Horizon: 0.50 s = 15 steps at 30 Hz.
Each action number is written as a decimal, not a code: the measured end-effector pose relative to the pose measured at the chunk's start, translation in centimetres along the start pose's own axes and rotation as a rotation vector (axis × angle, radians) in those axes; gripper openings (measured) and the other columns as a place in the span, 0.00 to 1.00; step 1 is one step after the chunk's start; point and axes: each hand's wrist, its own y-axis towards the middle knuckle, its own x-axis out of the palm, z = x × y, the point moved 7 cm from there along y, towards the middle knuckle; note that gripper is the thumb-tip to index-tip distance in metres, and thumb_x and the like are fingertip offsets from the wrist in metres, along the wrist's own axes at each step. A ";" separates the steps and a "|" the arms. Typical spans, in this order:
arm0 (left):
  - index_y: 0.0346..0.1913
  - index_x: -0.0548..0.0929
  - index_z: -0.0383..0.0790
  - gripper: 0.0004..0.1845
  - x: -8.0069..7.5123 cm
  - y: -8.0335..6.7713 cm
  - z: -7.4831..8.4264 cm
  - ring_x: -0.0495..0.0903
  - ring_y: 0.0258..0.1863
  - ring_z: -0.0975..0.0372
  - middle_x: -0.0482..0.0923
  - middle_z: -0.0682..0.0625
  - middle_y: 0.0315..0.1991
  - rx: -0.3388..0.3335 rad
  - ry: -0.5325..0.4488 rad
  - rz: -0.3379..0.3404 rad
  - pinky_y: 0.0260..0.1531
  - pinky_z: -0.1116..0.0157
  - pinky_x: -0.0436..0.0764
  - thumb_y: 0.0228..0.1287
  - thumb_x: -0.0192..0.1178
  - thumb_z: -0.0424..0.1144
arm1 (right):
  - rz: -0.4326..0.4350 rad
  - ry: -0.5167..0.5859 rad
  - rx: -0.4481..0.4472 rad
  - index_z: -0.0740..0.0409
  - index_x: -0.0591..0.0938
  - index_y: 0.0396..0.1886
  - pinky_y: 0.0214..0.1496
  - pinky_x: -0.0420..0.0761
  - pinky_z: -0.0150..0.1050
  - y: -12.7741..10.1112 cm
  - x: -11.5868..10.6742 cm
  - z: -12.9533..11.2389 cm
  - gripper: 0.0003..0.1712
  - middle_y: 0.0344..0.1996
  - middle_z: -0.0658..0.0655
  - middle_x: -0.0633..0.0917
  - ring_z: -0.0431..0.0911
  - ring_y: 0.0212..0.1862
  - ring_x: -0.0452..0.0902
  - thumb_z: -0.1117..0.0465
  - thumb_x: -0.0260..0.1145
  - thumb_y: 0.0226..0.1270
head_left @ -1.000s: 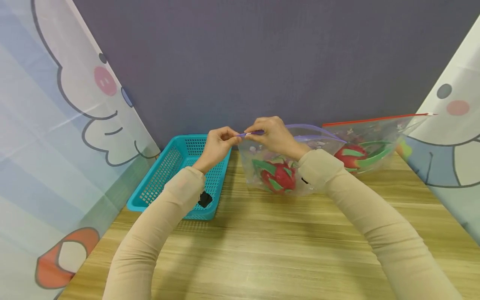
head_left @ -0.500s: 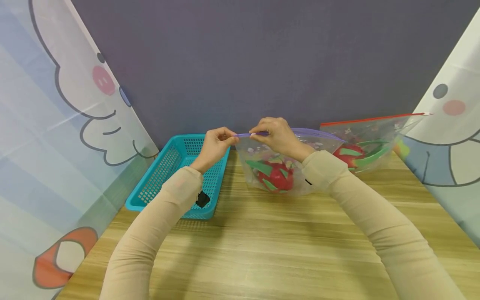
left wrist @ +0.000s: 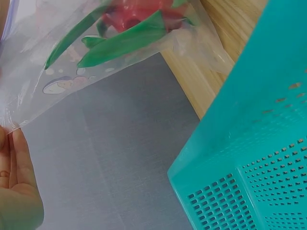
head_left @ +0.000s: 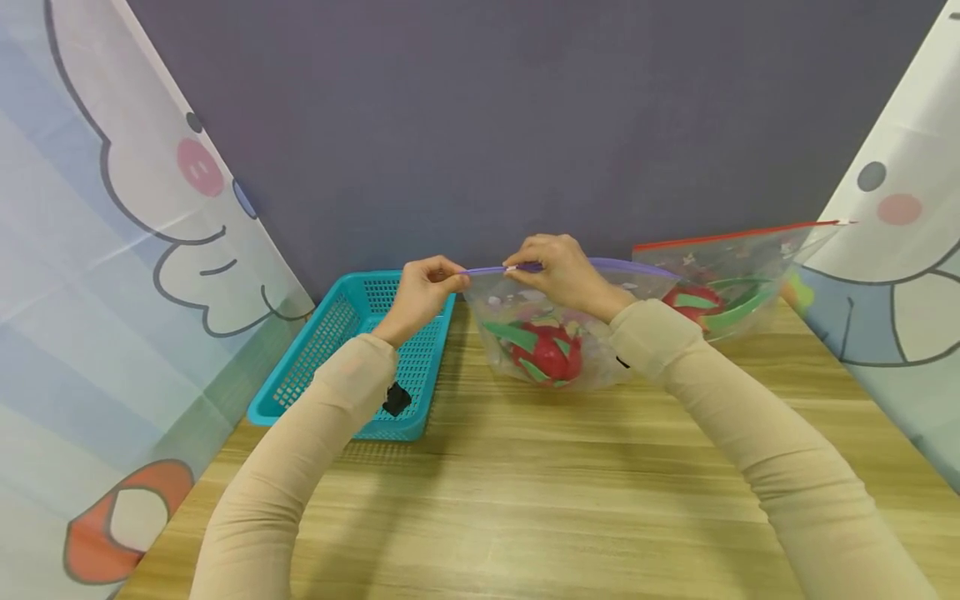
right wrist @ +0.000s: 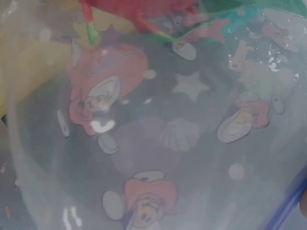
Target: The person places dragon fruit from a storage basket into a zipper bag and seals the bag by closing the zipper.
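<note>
My left hand (head_left: 422,294) pinches the left end of the purple zip strip of a clear printed zipper bag (head_left: 495,296). A short way to the right, my right hand (head_left: 558,271) pinches the white slider (head_left: 511,268) on that strip. Inside the bag lies a red dragon fruit (head_left: 551,357) with green leaf tips, also visible through the plastic in the left wrist view. Printed cartoon figures and shells on the bag fill the right wrist view. Right of the slider, the purple strip bows toward the back.
A turquoise perforated basket (head_left: 341,287) stands on the left with a black object (head_left: 396,400) in it. A second clear bag (head_left: 780,258) with a red zip strip, holding red and green fruit, stands at right. A grey wall rises behind the wooden table (head_left: 480,500).
The right hand has slid the white slider rightward along the purple strip, away from the left hand. The two purple edges, parted before, now lie together. The left hand keeps its pinch.
</note>
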 end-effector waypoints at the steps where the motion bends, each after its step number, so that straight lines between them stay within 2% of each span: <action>1: 0.36 0.84 0.39 0.07 -0.1 0.0 -0.1 0.80 0.39 0.57 0.82 0.46 0.36 -0.002 -0.004 0.000 0.37 0.64 0.75 0.60 0.61 0.38 | -0.002 -0.002 -0.002 0.63 0.86 0.32 0.25 0.73 0.34 0.0 0.0 0.0 0.08 0.24 0.55 0.84 0.43 0.23 0.74 0.65 0.71 0.51; 7: 0.38 0.83 0.38 0.08 -0.3 -0.3 -0.3 0.80 0.40 0.58 0.81 0.46 0.39 -0.015 -0.001 -0.014 0.44 0.60 0.78 0.61 0.60 0.39 | -0.016 -0.007 0.008 0.64 0.86 0.32 0.24 0.73 0.33 -0.2 -0.1 0.0 0.08 0.24 0.56 0.84 0.42 0.22 0.74 0.65 0.71 0.51; 15: 0.39 0.83 0.38 0.08 -0.3 -0.2 -0.1 0.80 0.40 0.58 0.81 0.45 0.38 -0.012 0.005 -0.017 0.46 0.60 0.78 0.61 0.60 0.38 | -0.007 -0.032 0.029 0.64 0.86 0.32 0.23 0.71 0.32 -0.6 -0.5 0.3 0.08 0.24 0.55 0.84 0.41 0.19 0.69 0.66 0.71 0.50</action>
